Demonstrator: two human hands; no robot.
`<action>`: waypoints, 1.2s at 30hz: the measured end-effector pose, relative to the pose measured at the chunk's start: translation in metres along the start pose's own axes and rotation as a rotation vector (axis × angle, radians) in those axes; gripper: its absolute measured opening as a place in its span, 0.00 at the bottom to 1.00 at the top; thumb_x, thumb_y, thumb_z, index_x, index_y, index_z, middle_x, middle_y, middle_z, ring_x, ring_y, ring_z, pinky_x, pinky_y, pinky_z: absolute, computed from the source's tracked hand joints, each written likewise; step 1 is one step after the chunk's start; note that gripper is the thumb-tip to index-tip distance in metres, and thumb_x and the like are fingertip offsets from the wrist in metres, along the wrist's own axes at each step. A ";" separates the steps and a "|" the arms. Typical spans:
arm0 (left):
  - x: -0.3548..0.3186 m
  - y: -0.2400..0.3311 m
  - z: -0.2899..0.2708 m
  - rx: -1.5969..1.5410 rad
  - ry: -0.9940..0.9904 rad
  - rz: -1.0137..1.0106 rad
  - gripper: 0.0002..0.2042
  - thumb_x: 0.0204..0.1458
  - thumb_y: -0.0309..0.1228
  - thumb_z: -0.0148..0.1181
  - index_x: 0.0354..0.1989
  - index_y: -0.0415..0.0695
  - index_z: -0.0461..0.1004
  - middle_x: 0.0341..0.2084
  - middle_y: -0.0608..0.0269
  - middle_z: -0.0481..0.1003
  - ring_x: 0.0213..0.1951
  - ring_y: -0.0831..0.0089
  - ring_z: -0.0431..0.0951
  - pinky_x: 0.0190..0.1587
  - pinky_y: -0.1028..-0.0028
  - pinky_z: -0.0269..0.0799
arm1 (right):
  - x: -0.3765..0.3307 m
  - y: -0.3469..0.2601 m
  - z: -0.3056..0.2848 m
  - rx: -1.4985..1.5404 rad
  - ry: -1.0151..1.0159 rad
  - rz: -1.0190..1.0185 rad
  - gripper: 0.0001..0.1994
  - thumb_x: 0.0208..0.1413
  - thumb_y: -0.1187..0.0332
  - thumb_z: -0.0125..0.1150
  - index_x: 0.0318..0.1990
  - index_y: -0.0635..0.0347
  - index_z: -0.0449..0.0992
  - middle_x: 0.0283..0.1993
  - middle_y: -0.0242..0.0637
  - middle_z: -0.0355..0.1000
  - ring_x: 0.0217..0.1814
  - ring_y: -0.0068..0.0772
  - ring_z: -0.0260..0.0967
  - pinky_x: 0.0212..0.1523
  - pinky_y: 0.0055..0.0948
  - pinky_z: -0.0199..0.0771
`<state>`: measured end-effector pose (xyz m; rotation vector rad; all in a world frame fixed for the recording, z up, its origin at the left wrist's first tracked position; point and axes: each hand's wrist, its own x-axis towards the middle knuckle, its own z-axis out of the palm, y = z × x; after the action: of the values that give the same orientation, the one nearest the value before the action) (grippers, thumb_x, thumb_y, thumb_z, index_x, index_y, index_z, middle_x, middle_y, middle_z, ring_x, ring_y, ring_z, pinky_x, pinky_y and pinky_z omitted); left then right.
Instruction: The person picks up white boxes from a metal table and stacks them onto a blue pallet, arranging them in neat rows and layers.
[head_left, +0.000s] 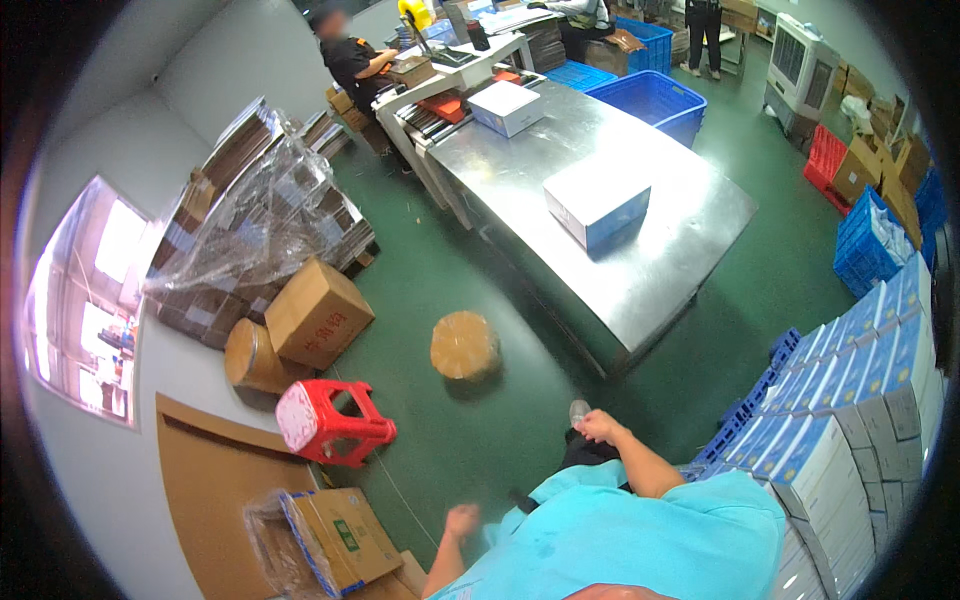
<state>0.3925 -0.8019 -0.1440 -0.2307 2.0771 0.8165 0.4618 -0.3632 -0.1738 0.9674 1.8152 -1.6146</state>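
Presently, one white-topped rectangular box with blue sides [597, 205] rests on the long, silver, metal-topped desk [690, 215]; a second white-topped box [506, 108] sits toward its far end, near the roller conveyor [420, 122]. Neither is touched by the person's hands. The right hand [600, 428], near the closest corner of the desk, shows fingers curled inward; no object is visible in them, and whether they are fully closed I cannot tell. The left hand [462, 520] is blurred — the state of its fingers cannot be determined. Nearest to it lies a brown cardboard carton with a blue edge [350, 535].

As to progress, a block of white-and-blue boxes [840, 395], several tiers high, is already stacked at the right, beside a blue slatted plastic frame [752, 398]. The two desk boxes stand outside that stack and, in my judgement, count as outstanding — whether the stack is complete cannot be established.
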 end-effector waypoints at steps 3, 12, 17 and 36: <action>0.071 -0.092 -0.055 0.820 -0.362 0.329 0.10 0.45 0.34 0.54 0.33 0.44 0.77 0.30 0.52 0.76 0.36 0.64 0.76 0.37 0.66 0.70 | 0.046 -0.084 -0.048 -0.013 0.034 -0.191 0.14 0.51 0.59 0.59 0.37 0.61 0.74 0.33 0.33 0.72 0.33 0.25 0.68 0.32 0.25 0.68; 0.247 0.280 -0.078 0.467 -0.152 0.044 0.14 0.48 0.38 0.56 0.35 0.39 0.76 0.27 0.59 0.77 0.30 0.69 0.76 0.32 0.68 0.71 | 0.100 -0.232 -0.217 0.780 0.462 -0.310 0.15 0.55 0.60 0.54 0.44 0.61 0.69 0.40 0.34 0.70 0.36 0.24 0.68 0.33 0.24 0.70; 0.385 0.615 -0.066 0.712 0.063 0.799 0.23 0.46 0.42 0.56 0.44 0.35 0.70 0.42 0.42 0.72 0.46 0.50 0.71 0.48 0.61 0.66 | 0.121 -0.269 -0.254 0.997 0.989 -0.132 0.24 0.54 0.57 0.56 0.52 0.63 0.64 0.47 0.40 0.67 0.45 0.33 0.67 0.42 0.29 0.69; 0.517 1.133 0.008 1.296 0.342 1.331 0.50 0.39 0.47 0.66 0.62 0.29 0.41 0.62 0.29 0.38 0.63 0.31 0.37 0.54 0.31 0.42 | 0.167 -0.385 -0.265 1.061 1.506 0.194 0.22 0.48 0.63 0.65 0.47 0.68 0.69 0.41 0.41 0.71 0.42 0.30 0.68 0.44 0.28 0.67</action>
<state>-0.4126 0.1408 -0.0242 1.9367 2.4797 -0.1167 0.0770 -0.0867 -0.0261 3.3381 1.1547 -1.7650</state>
